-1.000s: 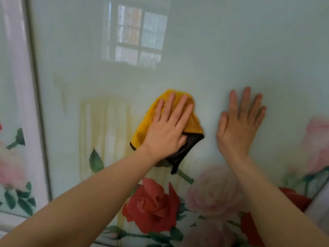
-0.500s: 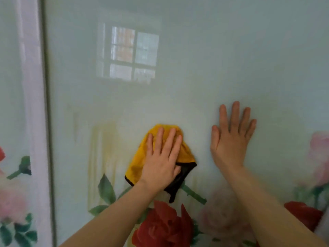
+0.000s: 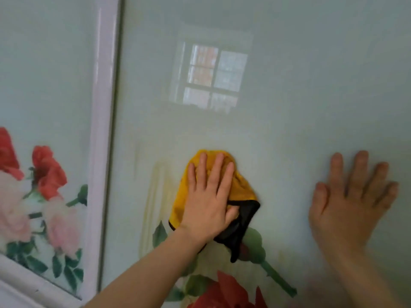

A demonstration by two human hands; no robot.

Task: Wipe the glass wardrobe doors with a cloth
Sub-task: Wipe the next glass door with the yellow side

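Compared with a second ago, the cloth (image 3: 239,185) has been carried lower on the pale part of the glass door (image 3: 300,85), down toward the printed stem and leaves, while the view has swung so that the white frame (image 3: 101,130) and a second glass panel (image 3: 44,74) at the left are now shown more fully. The cloth is pressed flat against the glass under the left hand (image 3: 208,203), whose fingers are held straight and close together on top of it, nothing being pinched. The right hand (image 3: 347,196) is laid flat on the bare glass well apart from the cloth, its fingers spread, apparently as a brace. A downward stroke is judged to be under way; yellowish streaks (image 3: 153,196) just left of the cloth are not yet removed, so much of the wiping is thought to remain. Counted: one cloth, yellow with a black underside; two hands; two glass panels divided by one frame; one reflected window (image 3: 213,78) high on the glass.
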